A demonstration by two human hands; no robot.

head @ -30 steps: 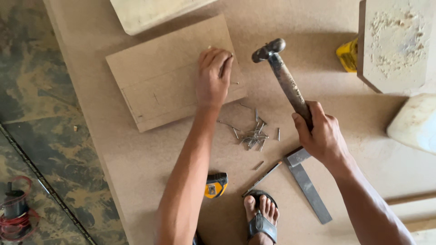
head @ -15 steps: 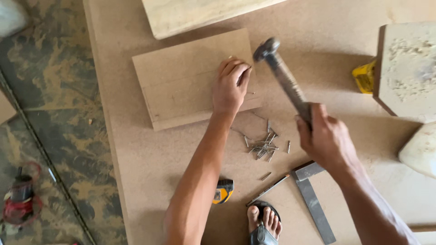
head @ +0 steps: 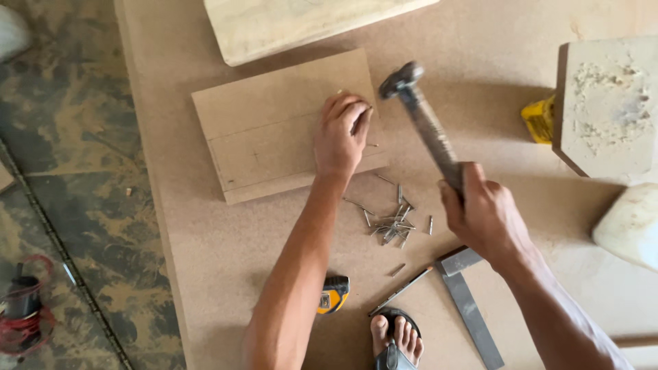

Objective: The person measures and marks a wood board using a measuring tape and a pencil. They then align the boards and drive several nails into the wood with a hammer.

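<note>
1. Left hand (head: 340, 135) rests on the small fibreboard panel (head: 281, 123), fingertips pinched together near the panel's right edge. They look to be steadying a nail there; the nail itself is too small to confirm.
2. Right hand (head: 483, 214) is clenched around the handle of the hammer (head: 425, 123). The head is raised, hovering just right of the left fingers, not touching the panel.
3. Change over the last second: the hammer head has stayed up at about the same spot beside the fingers, and the left hand has kept its pinch. The view shifted; the grip did not. I read this as lining up, no strike landed yet.
4. The panel lies flat on the large fibreboard sheet (head: 205, 288), with a pencil line along its length.
5. Loose nails (head: 394, 223) lie in a heap between the two forearms, nearer than the panel.
6. Near edge: tape measure (head: 334, 293), pencil (head: 401, 290), try square (head: 469, 305), a sandalled foot (head: 396, 339).
7. Far edge: pale plank (head: 301, 24). Right: pale block (head: 606, 106) with a yellow object (head: 538, 118) touching its left side.
</note>
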